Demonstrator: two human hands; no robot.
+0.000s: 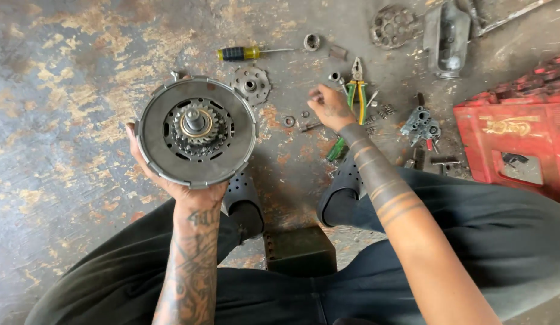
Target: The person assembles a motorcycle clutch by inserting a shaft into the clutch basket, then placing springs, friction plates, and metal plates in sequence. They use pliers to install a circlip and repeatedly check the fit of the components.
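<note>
Left hand [186, 183] cupping round grey metal clutch assembly [197, 131] (toothed gear at centre), right hand [329, 107] fingers curled, pinching among small metal washers [289, 121] beside green-handled pliers [354, 93], stained concrete floor [69, 90]

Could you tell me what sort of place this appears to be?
Probably a mechanic's repair workshop, worked at floor level: the left hand holds a round clutch assembly, while pliers, a screwdriver and loose metal parts lie on the stained concrete floor.

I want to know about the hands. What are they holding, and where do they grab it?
The left hand cups the round grey metal clutch assembly from underneath, at its lower rim. The right hand reaches among small parts; whether it grips one cannot be told.
</note>
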